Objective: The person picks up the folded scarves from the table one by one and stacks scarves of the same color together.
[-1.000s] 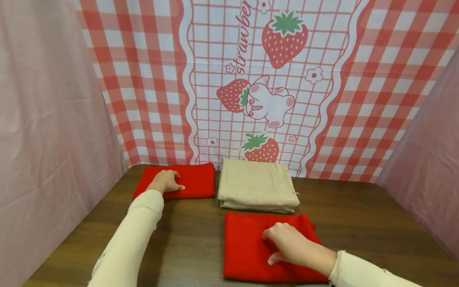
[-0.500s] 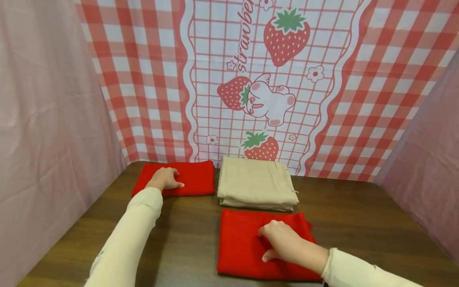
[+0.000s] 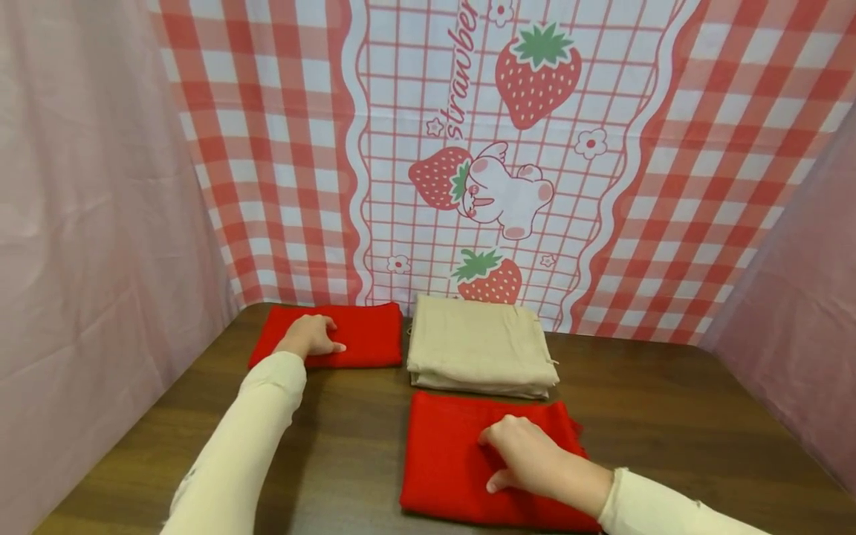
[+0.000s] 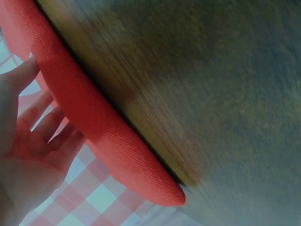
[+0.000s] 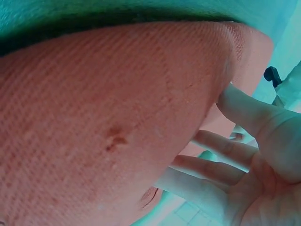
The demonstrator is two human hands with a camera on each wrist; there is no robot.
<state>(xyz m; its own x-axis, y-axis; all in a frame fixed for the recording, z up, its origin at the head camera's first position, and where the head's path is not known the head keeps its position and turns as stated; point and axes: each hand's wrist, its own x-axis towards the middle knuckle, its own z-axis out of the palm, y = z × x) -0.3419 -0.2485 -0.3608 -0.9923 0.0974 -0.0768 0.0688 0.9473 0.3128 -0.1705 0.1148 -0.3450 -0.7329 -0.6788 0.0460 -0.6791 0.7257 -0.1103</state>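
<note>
At the back left of the table lies a folded red cloth. My left hand rests on top of it with relaxed, parted fingers, and in the left wrist view its fingertips touch the red cloth. A second folded red cloth lies at the front, right of the middle. My right hand rests on it, fingers loosely bent and thumb apart. The right wrist view shows the thumb and fingertips against this cloth; no pinched fold can be seen.
A thick folded beige cloth sits at the back, beside the left red cloth and behind the front one. The brown wooden table is bordered by a red-and-white strawberry curtain behind and pink curtains at the sides.
The front red cloth has shifted slightly left, together with my right hand on it. My left hand and its cloth have stayed in place.
</note>
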